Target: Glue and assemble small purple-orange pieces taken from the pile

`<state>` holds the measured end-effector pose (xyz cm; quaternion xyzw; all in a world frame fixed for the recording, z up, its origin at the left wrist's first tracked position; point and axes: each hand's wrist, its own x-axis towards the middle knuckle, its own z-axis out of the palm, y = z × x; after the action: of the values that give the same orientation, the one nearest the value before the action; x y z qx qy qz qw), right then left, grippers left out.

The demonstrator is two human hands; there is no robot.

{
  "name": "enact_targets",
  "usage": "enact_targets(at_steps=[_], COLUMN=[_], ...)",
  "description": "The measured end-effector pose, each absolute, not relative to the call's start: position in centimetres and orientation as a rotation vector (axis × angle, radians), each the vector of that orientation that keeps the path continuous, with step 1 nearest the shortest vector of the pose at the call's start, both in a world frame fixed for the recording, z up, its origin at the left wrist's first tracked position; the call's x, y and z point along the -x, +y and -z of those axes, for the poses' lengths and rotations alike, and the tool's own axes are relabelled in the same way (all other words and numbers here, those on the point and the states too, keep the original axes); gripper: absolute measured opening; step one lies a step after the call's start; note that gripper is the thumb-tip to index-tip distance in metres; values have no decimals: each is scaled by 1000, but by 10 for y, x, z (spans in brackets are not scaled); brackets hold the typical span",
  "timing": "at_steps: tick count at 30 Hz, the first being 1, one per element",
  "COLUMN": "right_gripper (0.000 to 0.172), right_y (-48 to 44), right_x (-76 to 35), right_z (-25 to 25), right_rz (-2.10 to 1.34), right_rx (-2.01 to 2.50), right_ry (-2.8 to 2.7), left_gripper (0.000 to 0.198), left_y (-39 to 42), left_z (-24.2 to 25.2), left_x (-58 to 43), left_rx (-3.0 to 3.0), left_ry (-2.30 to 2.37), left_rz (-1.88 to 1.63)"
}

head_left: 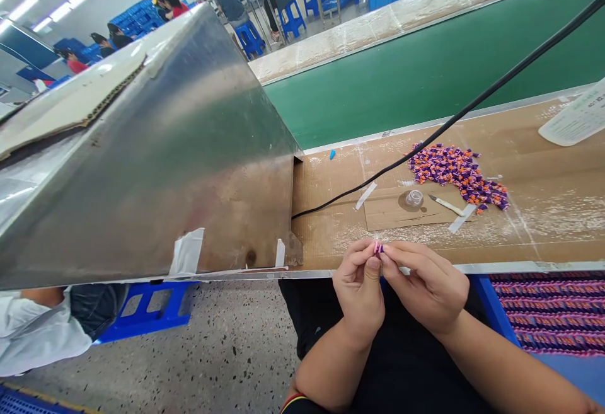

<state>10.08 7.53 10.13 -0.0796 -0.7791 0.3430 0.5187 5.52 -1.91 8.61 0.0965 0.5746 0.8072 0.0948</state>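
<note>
Cardboard-covered bench (543, 193) carries a pile of purple-orange pieces (456, 171), black cable (425, 143), knife (447, 205), clear cup (414, 198).

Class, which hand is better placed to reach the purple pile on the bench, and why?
Probably the right hand: the purple pile lies on its side, so the left hand would cross over. Both pinch one small pink piece.

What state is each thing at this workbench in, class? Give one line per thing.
left hand, fingertips pinched on the small pink piece
right hand, pinching the same piece
purple pile, loose heap on the bench
knife, lying flat beside the pile
clear cap, sitting left of the knife
black cable, lying across the bench
</note>
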Motion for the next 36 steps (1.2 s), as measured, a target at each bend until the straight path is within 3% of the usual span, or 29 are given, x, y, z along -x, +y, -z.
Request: enact_targets(at_steps=[16,25,30,36], right_gripper=[24,20,13,21], right_y=[76,80,141,214], right_x=[-101,-103,-108,-113], right_z=[-100,-96,-75,-54], right_rz=[-836,-863,-962,-993], right_rx=[162,156,125,-107], right_ry=[-1875,-1914,-2260,-2899], left_gripper=[13,22,28,25], left_y=[-15,-13,-40,-104], left_z=[-82,-79,-69,-57], left_x=[-58,-55,-40,-16], left_rx=[-405,-365,-326,-496], left_ry=[1506,1553,1637,1862], left_rz=[-2489,-2495,-2546,-2406])
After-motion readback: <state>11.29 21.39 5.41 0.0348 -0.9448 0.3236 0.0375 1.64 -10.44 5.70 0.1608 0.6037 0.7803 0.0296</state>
